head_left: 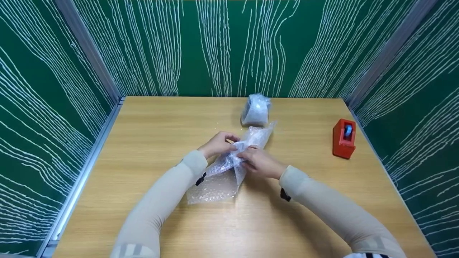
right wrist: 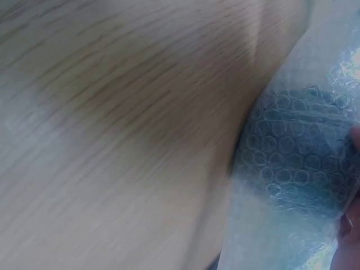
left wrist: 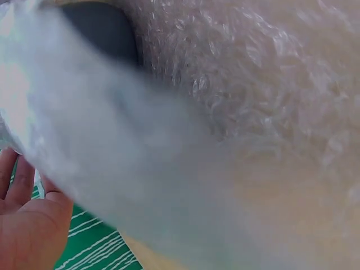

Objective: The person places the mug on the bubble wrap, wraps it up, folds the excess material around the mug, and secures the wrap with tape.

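A sheet of bubble wrap [head_left: 215,187] lies at a slant across the middle of the table, folded over on itself. Inside it is a dark, rounded object [left wrist: 107,31], bare at one end in the left wrist view and covered by bubbles in the right wrist view; its kind cannot be made out. My left hand [head_left: 217,144] holds the folded wrap from the left, fingers and thumb at its upper side. From the right, my right hand [head_left: 263,162] grips the fold with curled fingers. Wrap hides part of the left fingers in the left wrist view.
A bundle covered in bubble wrap [head_left: 256,111] stands just beyond the sheet, near the table's back edge. At the right side is a red tape dispenser [head_left: 342,145] with a small roll. Green panels [head_left: 190,46] with white lines enclose the wooden table [head_left: 150,136] at the back and sides.
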The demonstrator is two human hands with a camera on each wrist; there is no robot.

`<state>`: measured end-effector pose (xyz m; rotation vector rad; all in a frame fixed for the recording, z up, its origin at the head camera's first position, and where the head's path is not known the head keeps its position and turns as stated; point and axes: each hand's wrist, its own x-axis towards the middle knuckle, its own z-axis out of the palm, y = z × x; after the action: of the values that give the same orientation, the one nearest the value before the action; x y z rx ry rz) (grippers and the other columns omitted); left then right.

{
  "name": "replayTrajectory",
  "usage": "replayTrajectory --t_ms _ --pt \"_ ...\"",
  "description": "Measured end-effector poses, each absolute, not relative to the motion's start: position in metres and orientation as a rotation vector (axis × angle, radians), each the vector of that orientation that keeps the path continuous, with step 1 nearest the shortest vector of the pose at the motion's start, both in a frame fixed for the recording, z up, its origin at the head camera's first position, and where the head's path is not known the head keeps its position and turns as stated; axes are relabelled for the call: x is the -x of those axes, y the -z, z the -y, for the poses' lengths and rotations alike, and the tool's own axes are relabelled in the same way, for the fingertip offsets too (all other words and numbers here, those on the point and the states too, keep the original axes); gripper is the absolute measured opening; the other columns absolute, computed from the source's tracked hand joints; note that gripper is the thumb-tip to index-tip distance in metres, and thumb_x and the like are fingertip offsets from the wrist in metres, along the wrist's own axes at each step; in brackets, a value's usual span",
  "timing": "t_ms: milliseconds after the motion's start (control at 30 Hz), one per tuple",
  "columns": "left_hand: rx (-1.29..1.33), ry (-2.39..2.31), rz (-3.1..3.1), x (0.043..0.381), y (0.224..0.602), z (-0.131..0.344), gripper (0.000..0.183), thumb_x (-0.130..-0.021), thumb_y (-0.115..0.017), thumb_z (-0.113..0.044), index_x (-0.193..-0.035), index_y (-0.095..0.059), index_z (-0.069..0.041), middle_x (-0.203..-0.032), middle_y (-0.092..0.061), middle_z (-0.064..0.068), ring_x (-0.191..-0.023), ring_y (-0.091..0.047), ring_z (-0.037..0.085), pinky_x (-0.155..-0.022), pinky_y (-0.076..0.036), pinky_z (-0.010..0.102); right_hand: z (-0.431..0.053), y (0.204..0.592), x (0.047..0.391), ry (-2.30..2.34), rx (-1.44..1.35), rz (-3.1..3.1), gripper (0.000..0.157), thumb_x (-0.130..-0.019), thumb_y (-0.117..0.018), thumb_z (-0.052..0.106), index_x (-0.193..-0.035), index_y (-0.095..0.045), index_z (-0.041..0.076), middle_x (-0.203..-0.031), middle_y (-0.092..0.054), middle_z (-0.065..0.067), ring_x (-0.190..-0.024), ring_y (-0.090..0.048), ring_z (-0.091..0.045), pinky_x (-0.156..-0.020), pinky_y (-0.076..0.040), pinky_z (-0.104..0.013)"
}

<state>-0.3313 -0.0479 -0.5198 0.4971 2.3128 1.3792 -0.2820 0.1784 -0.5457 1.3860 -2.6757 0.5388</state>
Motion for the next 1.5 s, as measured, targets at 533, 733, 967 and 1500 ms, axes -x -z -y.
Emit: replayTrajectory --t_ms 533,733,967,1500 --pt "-0.402 -1.55 -2.241 0.327 0.526 0.046 0.045 -0.088 -0.067 0.011 -0.13 -0.076 -0.001 -0.131 -0.07 0.017 -0.093 -0.063 0.016 -0.079 -0.054 0.022 -0.183 0.564 0.281 -0.623 -1.337 2.386 0.025 -0.097 -0.078 0.012 -0.119 -0.076 0.002 -0.118 -0.073 -0.017 -0.112 -0.068 -0.036 -0.101 -0.057 -0.051" --pt "-0.387 -1.577 -2.212 0.328 0.529 0.047 0.045 -0.088 -0.068 0.012 -0.131 -0.075 -0.001 -0.132 -0.069 0.017 -0.096 -0.063 0.017 -0.079 -0.055 0.022 -0.186 0.562 0.276 -0.792 -1.062 2.528 0.053 -0.09 -0.088 0.025 -0.135 -0.07 0.001 -0.135 -0.072 -0.018 -0.131 -0.062 -0.041 -0.118 -0.046 -0.06" --pt "-0.358 -1.586 -2.187 0.326 0.529 0.048 0.044 -0.091 -0.067 0.01 -0.134 -0.073 -0.001 -0.131 -0.068 0.017 -0.099 -0.064 0.019 -0.083 -0.057 0.024 -0.182 0.562 0.271 -0.826 -0.971 2.639 0.054 -0.096 -0.082 0.025 -0.143 -0.068 0.004 -0.145 -0.07 -0.018 -0.141 -0.054 -0.045 -0.125 -0.031 -0.069" --pt "-0.445 -1.565 -2.143 0.327 0.53 0.053 0.046 -0.091 -0.076 -0.007 -0.136 -0.071 -0.002 -0.133 -0.068 0.015 -0.106 -0.064 0.021 -0.09 -0.056 0.027 -0.182 0.568 0.274 -0.832 -0.991 2.705 0.033 -0.1 -0.07 0.023 -0.126 -0.078 0.005 -0.132 -0.076 -0.013 -0.145 -0.05 -0.043 -0.126 -0.027 -0.067"
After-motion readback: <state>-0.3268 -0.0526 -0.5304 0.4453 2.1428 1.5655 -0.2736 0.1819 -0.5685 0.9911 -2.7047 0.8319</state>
